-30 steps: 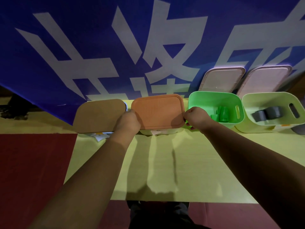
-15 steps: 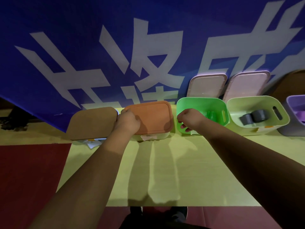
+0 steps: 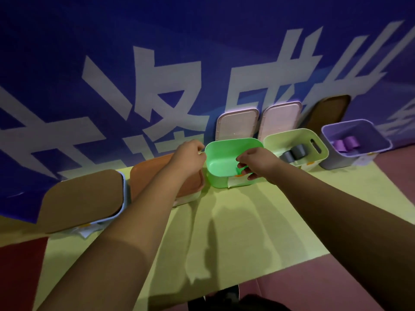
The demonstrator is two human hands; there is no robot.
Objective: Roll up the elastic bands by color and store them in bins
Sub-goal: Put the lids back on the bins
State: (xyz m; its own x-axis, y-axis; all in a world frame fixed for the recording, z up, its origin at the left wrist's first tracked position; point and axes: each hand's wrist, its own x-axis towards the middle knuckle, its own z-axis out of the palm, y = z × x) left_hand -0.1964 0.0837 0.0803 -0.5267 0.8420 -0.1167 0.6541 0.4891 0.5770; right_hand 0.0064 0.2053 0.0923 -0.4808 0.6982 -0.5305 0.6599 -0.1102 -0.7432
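**Desk:** What have the hands got?

**Me:** My left hand [image 3: 189,153] has its fingers curled at the left rim of the green bin [image 3: 233,142], and I read it as pinching the edge. My right hand [image 3: 256,162] is bent over the near right corner of the same bin, with the fingers hooked over the wall and the thumb outside. I cannot tell whether a roll lies under those fingers.

**Desk:** And the bin itself?

**Me:** It is smooth, glossy plastic with rounded corners and a paper label on its near wall. It stands on the table [image 3: 224,221], which is a matte yellow-green sheet.

**Desk:** What are its neighbours?

**Me:** Just to its left, a matte orange lid [image 3: 152,176] closes a pale bin, and my left forearm crosses it. Further left is a brown lid [image 3: 83,198] on a pale blue bin. To the right, a pale green bin [image 3: 301,136] with a slot handle holds two grey rolls [image 3: 294,152]. Beyond that, a purple bin [image 3: 336,161] holds purple rolls [image 3: 345,143].

**Desk:** And behind them?

**Me:** Two pink lids [image 3: 238,123] and a dark brown lid [image 3: 330,113] lean against a blue banner [image 3: 202,41] with large white characters. There is red floor [image 3: 20,277] to the left of the table.
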